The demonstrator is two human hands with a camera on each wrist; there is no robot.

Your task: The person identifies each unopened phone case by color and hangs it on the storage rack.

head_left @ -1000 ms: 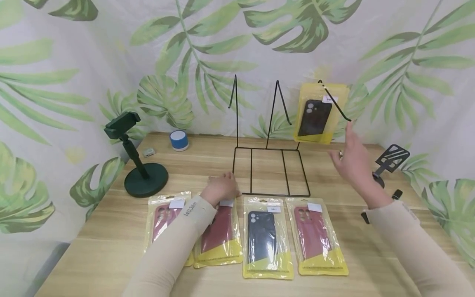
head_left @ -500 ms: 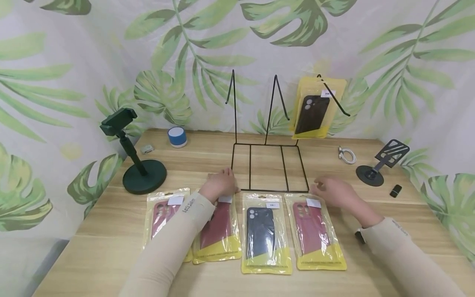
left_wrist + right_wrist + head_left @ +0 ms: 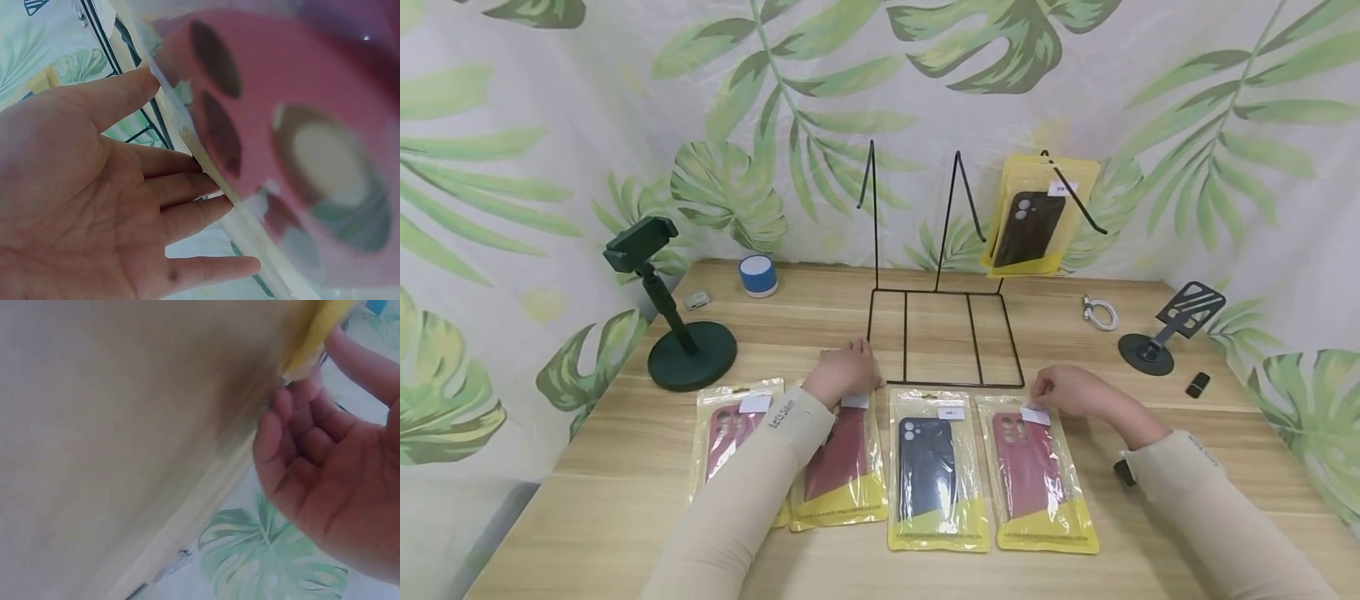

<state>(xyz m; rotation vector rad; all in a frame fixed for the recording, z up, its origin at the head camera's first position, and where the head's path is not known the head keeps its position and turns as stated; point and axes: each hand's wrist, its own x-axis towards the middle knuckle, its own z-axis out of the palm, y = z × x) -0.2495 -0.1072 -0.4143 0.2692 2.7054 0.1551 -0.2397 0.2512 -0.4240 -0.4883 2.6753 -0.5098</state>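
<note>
Several clear-and-yellow packets with phone cases lie in a row on the table. My left hand (image 3: 847,371) rests at the top of the second packet (image 3: 842,467), which holds a red phone case. In the left wrist view its fingers are fairly straight, the thumb and fingertips right at the packet's edge. On the right, my right hand (image 3: 1075,390) pinches the top corner of another red phone case packet (image 3: 1030,467); a yellow edge (image 3: 325,328) shows at its fingertips. Between them lies a black phone case packet (image 3: 928,475). The leftmost packet (image 3: 726,433) is partly under the left sleeve.
A black wire rack (image 3: 955,384) stands behind the row; black phone case packets (image 3: 1033,225) hang on its right hook. At left are a green phone stand (image 3: 692,357) and a blue speaker (image 3: 758,277). At right sit a white cable (image 3: 1102,315) and a folding stand (image 3: 1150,354).
My right hand has come down from the rack's right hook to the top corner of the rightmost packet, whose label now tilts. The left hand has stayed in place.
</note>
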